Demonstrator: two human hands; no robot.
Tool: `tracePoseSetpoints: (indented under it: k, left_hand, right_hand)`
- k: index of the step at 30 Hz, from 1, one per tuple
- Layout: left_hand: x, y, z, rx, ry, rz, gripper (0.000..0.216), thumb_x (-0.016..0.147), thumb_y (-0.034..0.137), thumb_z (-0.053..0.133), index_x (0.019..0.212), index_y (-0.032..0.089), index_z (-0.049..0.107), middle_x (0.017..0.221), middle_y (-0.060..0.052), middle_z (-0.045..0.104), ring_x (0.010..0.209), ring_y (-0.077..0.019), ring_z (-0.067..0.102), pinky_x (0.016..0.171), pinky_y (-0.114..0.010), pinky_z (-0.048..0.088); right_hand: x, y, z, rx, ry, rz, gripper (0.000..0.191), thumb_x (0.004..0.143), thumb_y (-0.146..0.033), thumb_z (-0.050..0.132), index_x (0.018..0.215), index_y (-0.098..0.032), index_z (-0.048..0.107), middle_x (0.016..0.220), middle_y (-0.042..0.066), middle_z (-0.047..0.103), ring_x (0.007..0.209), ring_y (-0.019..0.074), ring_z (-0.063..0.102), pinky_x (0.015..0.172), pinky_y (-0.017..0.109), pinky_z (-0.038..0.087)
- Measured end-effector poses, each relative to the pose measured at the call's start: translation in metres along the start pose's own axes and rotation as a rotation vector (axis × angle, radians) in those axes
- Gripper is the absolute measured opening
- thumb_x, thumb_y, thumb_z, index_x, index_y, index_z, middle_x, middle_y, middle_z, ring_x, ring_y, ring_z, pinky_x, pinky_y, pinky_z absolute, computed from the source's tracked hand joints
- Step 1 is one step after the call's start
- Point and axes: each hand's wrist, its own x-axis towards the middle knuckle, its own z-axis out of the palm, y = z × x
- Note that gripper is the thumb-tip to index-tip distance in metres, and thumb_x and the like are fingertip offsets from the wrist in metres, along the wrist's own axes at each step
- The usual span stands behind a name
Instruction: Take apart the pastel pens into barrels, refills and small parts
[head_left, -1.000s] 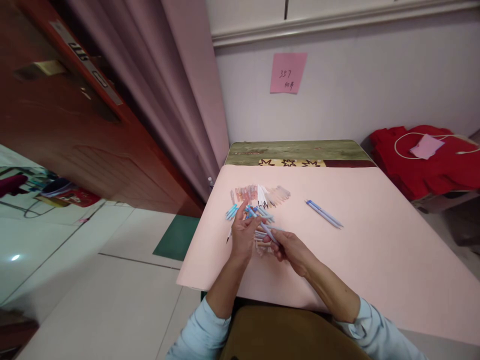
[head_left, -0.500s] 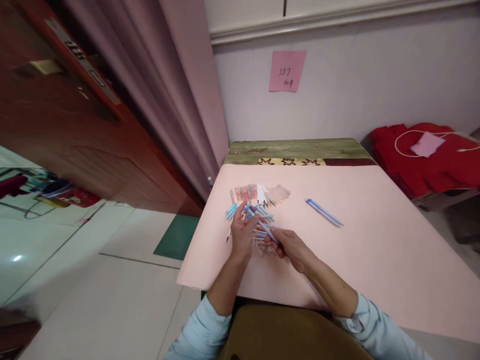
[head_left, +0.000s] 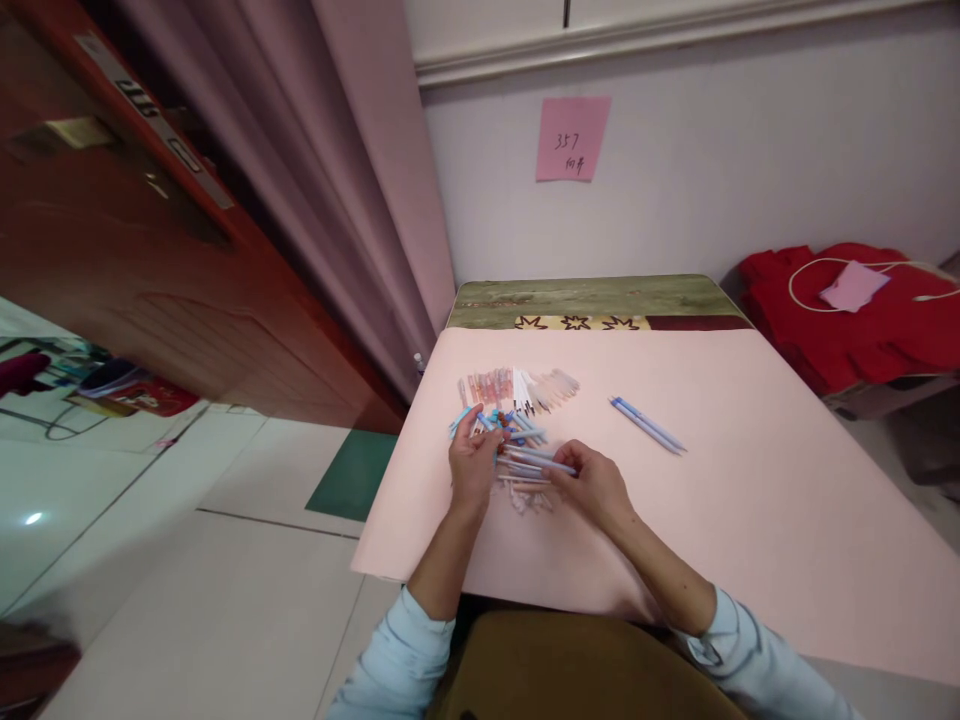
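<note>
Over the near left part of the table, my left hand [head_left: 474,465] is closed, thumb and fingertips pinching a slim blue pen piece [head_left: 484,421]; its lower end is hidden by the fingers. To its right my right hand [head_left: 596,485] pinches the end of a light blue pen [head_left: 551,463] that lies nearly level, pointing left. Beneath and between the hands is a heap of pale pens and pen parts [head_left: 517,474]. Just beyond the fingers lie blue and brown small pieces [head_left: 504,418], too small to make out.
Behind the heap are rows of reddish clear pen parts [head_left: 491,385], white refills [head_left: 523,388] and clear barrels [head_left: 559,388]. Two blue pens [head_left: 646,425] lie apart on the pink-covered table [head_left: 720,520]. Red cloth [head_left: 885,340] sits at right; a wooden door [head_left: 225,330] stands left.
My hands, earlier together on one blue pen, have drawn apart. The left shifted slightly left with a blue piece; the right turned and now pinches a pen lying more level.
</note>
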Motion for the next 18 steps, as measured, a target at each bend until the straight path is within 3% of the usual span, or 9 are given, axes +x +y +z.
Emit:
tracePoseSetpoints:
  k: [3, 6, 10, 14, 18]
  left_hand:
    - [0.001, -0.004, -0.008, 0.156, -0.073, 0.116, 0.066, 0.074, 0.034, 0.072, 0.135, 0.018, 0.051, 0.069, 0.001, 0.068, 0.068, -0.0154, 0.066, 0.071, -0.027, 0.052]
    - [-0.003, -0.004, -0.011, 0.294, -0.163, 0.242, 0.058, 0.079, 0.033, 0.068, 0.133, 0.02, 0.055, 0.074, 0.0, 0.068, 0.079, -0.0167, 0.067, 0.078, -0.027, 0.052]
    - [-0.007, -0.004, -0.011, 0.368, -0.208, 0.286, 0.054, 0.081, 0.033, 0.066, 0.132, 0.02, 0.056, 0.082, -0.002, 0.072, 0.089, -0.0189, 0.068, 0.084, -0.03, 0.051]
    - [0.0, -0.006, -0.017, 0.328, -0.155, 0.265, 0.057, 0.083, 0.037, 0.063, 0.136, 0.02, 0.048, 0.087, -0.004, 0.073, 0.086, -0.0185, 0.069, 0.078, -0.029, 0.053]
    - [0.013, -0.004, -0.032, 0.405, 0.035, 0.222, 0.048, 0.083, 0.041, 0.062, 0.125, 0.02, 0.05, 0.089, -0.004, 0.074, 0.076, -0.017, 0.069, 0.067, -0.026, 0.051]
  right_hand:
    - [-0.001, -0.002, -0.011, -0.226, 0.064, -0.011, 0.016, 0.076, -0.042, 0.064, 0.076, -0.025, 0.065, 0.066, -0.003, 0.064, 0.062, 0.016, 0.055, 0.055, 0.025, 0.031]
    - [-0.001, -0.003, -0.019, -0.273, 0.085, 0.007, 0.02, 0.078, -0.046, 0.063, 0.077, -0.026, 0.066, 0.068, -0.002, 0.065, 0.065, 0.0168, 0.057, 0.055, 0.025, 0.031]
    - [0.005, -0.001, -0.021, -0.295, 0.107, -0.001, 0.023, 0.081, -0.049, 0.06, 0.079, -0.027, 0.069, 0.073, -0.001, 0.067, 0.068, 0.0173, 0.058, 0.057, 0.026, 0.031]
    - [0.012, -0.001, -0.011, -0.354, 0.135, -0.066, 0.023, 0.086, -0.047, 0.058, 0.082, -0.029, 0.071, 0.083, 0.0, 0.069, 0.073, 0.0173, 0.06, 0.06, 0.026, 0.032]
    - [0.017, -0.002, 0.002, -0.385, 0.151, -0.146, 0.021, 0.089, -0.043, 0.057, 0.086, -0.029, 0.072, 0.093, 0.0, 0.069, 0.081, 0.0166, 0.061, 0.063, 0.026, 0.034]
